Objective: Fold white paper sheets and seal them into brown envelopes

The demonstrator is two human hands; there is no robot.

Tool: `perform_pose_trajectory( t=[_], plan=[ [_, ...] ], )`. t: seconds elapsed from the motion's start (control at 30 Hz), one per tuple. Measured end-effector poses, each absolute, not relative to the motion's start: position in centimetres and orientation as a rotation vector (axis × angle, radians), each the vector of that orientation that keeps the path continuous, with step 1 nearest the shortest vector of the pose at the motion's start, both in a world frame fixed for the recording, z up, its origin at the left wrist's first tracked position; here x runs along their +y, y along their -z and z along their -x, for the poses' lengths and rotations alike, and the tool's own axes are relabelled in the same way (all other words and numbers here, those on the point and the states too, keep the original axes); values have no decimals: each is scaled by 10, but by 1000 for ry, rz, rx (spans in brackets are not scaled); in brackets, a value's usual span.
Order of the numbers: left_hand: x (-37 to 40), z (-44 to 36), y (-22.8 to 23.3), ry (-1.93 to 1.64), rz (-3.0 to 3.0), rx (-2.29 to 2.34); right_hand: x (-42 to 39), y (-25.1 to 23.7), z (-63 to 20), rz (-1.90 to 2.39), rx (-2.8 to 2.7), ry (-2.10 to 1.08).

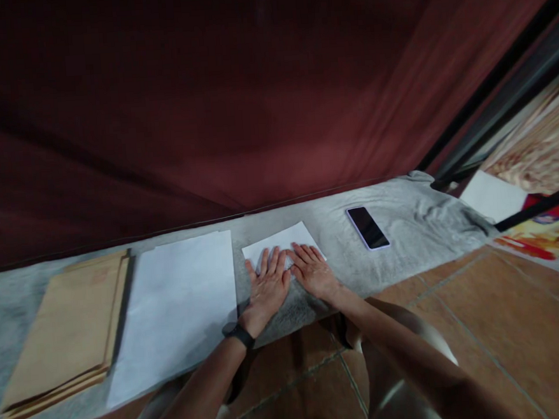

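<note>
On the grey cloth [405, 220], just right of the white sheet stack [176, 306] — a small folded white paper [281, 240], pinned under left hand [267, 289] and right hand [314, 272], both flat, fingers spread, gripping nothing. Probably light, thin, easily creased — best taken by an edge or corner. No readable writing on paper, brown envelopes [68, 333] or dark-screened phone [367, 227].

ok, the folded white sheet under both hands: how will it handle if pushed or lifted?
The folded sheet looks thin, so probably light and floppy. On the grey cloth it may drag or bunch rather than slide. Left hand and right hand press it flat.
</note>
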State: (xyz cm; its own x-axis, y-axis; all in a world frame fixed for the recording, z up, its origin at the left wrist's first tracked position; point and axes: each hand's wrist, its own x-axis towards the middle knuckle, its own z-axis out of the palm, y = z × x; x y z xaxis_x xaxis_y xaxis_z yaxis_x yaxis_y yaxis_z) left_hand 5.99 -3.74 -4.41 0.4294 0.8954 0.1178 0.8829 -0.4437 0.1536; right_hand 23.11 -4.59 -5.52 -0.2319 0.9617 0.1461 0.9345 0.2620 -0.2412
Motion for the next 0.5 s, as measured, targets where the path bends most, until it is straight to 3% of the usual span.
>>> perform_pose_trajectory(
  t=[0.37, 0.5],
  plan=[
    [-42, -44, 45, -298, -2610, 1588, -25, 63, -261, 1979, -2058, -44],
    [-47, -43, 44, -331, -2693, 1383, -20, 57, -255, 1858, -2139, -148]
  ],
)
